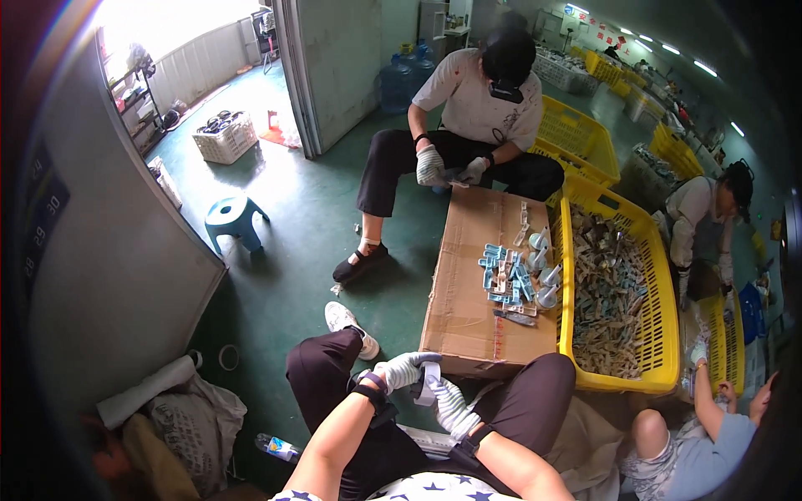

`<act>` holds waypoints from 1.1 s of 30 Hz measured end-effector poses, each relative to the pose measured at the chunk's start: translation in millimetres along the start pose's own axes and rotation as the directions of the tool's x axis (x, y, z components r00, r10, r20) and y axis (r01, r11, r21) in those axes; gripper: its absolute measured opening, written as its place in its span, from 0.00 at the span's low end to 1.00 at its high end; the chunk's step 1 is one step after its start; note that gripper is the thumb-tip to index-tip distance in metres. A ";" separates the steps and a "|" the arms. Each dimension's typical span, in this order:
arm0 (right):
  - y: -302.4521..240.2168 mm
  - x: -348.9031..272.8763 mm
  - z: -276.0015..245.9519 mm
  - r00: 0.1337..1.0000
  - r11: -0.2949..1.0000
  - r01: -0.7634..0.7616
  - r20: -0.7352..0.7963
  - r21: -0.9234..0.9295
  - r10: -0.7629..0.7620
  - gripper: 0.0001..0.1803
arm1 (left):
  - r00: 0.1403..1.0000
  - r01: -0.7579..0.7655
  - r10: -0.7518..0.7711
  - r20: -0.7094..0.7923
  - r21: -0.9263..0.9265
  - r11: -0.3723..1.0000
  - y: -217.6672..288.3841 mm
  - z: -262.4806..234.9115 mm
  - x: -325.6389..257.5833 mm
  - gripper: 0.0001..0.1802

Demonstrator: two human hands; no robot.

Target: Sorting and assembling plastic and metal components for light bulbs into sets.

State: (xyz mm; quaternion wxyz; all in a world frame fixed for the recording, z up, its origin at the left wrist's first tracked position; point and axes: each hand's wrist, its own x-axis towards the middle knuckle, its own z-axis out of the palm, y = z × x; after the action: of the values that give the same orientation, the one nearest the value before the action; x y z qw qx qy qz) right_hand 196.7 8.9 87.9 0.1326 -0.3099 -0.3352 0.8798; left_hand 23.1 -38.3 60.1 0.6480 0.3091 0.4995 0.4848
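Workshop floor, green painted concrete, with a flattened cardboard box (476, 275) serving as the worktop between seated workers; a yellow crate (664, 334) of mixed small parts stands along its right edge. A cluster of small blue and white parts (508, 280) lies on the far right portion of the cardboard, well apart from the wearer's hands. The wearer sits at the near end, knees apart, both hands gloved. The left hand (403, 370) is closed around a small pale part (428, 382), held above the lap just short of the cardboard's near edge; the right hand (451, 407) is closed on the lower end of the same part, the two hands touching. Opposite, another person (480, 117) works at the far end with gloved hands; a third person's arm (710, 401) reaches in at the near right. A blue stool (232, 219) stands to the far left. Judged risk: the part is held over the open gap between the knees, so a slip of the gloved grip would likely drop it to the floor, near the plastic bottle (276, 447) lying there.
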 end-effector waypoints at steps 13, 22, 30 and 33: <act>-11.0 -2.0 2.9 0.998 0.996 -0.031 0.049 0.082 0.027 0.18 | 0.998 -0.038 0.036 -0.052 -0.039 0.999 -3.6 4.6 7.7 0.28; 11.1 18.6 -21.5 1.000 1.000 0.013 0.014 0.015 -0.013 0.12 | 0.988 0.015 -0.020 -0.155 -0.034 0.999 5.3 14.9 11.9 0.16; 0.8 -9.5 -19.1 0.994 0.967 0.087 0.090 -0.239 -0.067 0.16 | 0.976 -0.091 0.087 -0.201 -0.009 0.996 -14.3 20.2 15.7 0.14; 5.4 -8.9 -23.2 0.992 0.967 0.104 0.091 -0.231 -0.085 0.17 | 0.972 -0.061 0.066 -0.226 0.028 0.998 -17.9 21.5 19.6 0.14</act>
State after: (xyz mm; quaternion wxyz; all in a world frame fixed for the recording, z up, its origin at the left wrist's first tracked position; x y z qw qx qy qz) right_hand 218.1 12.8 74.8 0.1232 -0.2716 -0.4563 0.8383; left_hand 49.8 -24.2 44.1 0.5678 0.2743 0.5649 0.5322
